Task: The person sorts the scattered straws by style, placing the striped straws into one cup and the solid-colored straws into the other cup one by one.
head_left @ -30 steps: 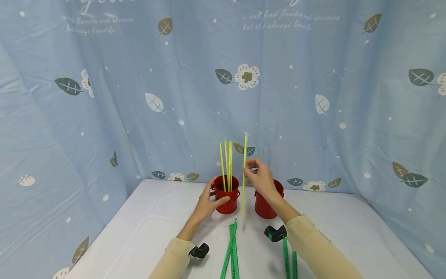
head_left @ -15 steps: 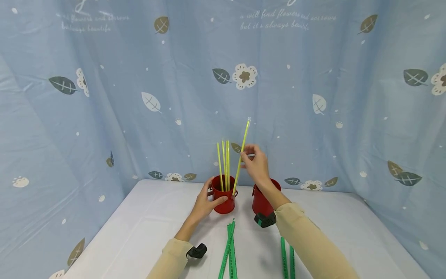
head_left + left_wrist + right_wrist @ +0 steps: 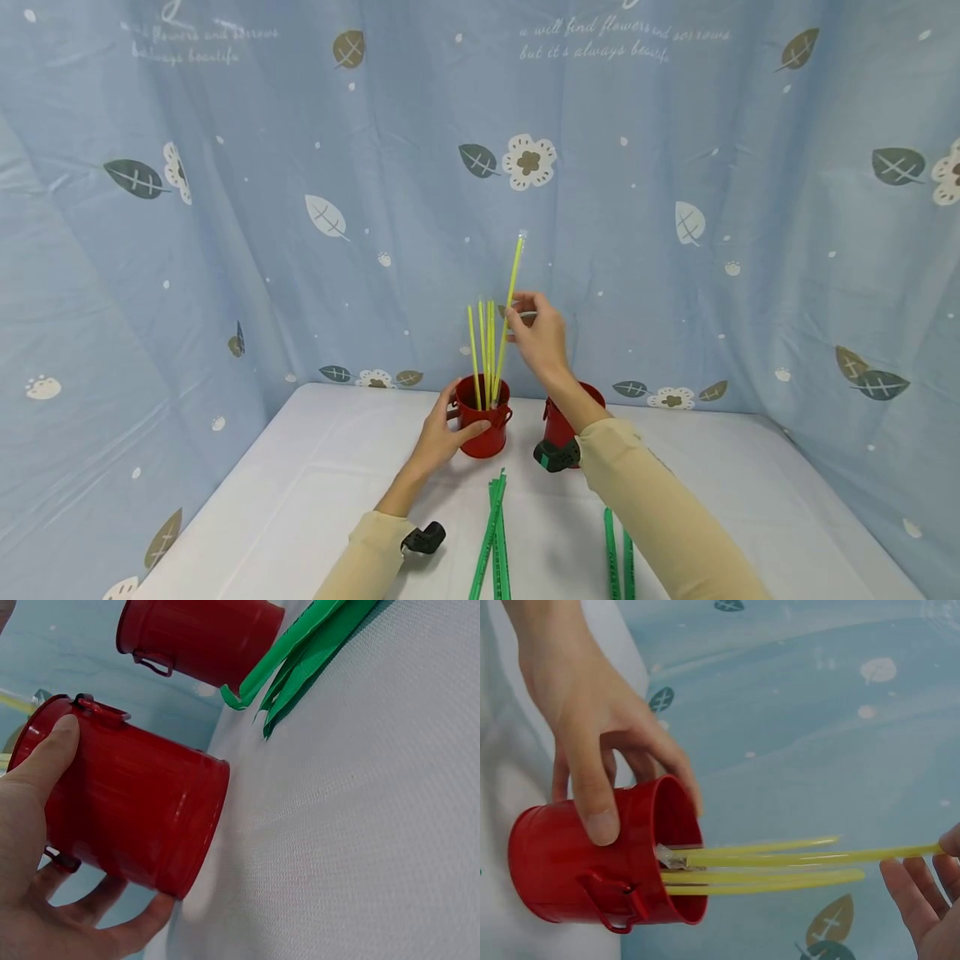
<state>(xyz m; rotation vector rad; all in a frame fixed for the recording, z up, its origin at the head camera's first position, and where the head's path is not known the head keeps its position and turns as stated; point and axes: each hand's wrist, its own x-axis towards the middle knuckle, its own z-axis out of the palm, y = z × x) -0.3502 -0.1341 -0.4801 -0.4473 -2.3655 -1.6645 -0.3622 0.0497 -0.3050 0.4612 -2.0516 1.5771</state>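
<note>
My left hand (image 3: 441,437) grips a small red bucket (image 3: 482,443), thumb at the near side and fingers curled round the other side. In the left wrist view the bucket (image 3: 139,802) stands on the white cloth. Several yellow straws (image 3: 474,358) lean upright inside it. High above the rim, my right hand (image 3: 542,337) pinches one more yellow straw (image 3: 515,271), slightly tilted, with clear wrapper showing at its top. The right wrist view shows the lower end of this straw (image 3: 817,859), with crumpled clear wrapper, inside the bucket's mouth.
A second red bucket (image 3: 558,427) stands to the right, partly hidden by my right forearm. Green printed strips (image 3: 491,521) lie crossed in front of the buckets, and more green strips (image 3: 611,554) lie by my right sleeve. A blue patterned curtain (image 3: 405,167) hangs behind.
My right hand has risen and moved left with the yellow straw. The straw's lower end has gone from beside the bucket to inside its mouth. My left hand stays on the bucket.
</note>
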